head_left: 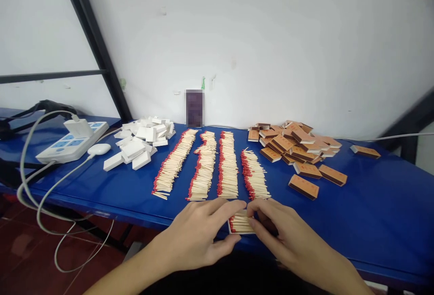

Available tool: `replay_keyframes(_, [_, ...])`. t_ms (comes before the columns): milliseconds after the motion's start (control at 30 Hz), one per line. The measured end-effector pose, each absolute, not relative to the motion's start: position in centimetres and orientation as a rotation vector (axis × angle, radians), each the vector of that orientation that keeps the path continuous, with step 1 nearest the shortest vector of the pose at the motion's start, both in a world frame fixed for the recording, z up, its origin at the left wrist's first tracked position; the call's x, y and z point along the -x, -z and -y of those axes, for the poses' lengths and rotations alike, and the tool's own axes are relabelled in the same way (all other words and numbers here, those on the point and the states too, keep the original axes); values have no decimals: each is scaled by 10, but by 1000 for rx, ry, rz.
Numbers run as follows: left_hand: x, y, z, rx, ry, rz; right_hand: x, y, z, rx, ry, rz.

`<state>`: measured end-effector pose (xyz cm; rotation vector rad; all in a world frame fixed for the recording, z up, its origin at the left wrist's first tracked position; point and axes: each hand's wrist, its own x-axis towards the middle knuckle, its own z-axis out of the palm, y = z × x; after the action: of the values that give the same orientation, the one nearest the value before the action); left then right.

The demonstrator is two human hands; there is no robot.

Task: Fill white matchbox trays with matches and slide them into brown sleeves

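Note:
Both my hands meet at the near edge of the blue table. My left hand and my right hand pinch a small white tray of matches between fingers and thumbs; its red heads point left. Just beyond my fingers lie several long rows of red-tipped matches, running away from me. A heap of white inner trays lies at the back left. At the back right is a pile of orange matchbox sleeves.
A white power strip with a plug, a small white puck and grey cables hanging over the table's left edge. A black metal frame leans against the white wall. One sleeve lies apart at far right.

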<state>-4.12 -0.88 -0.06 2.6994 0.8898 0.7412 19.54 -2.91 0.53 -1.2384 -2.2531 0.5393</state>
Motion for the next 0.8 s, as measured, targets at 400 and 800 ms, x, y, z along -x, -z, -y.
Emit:
replay_keyframes(400, [40,1,4,-2729,-707,-831,-224,5,15,1388,-291,2209])
replay_keyframes(800, [40,0,7,-2752,-676,-816,-221,3,17,1392,-296,2293])
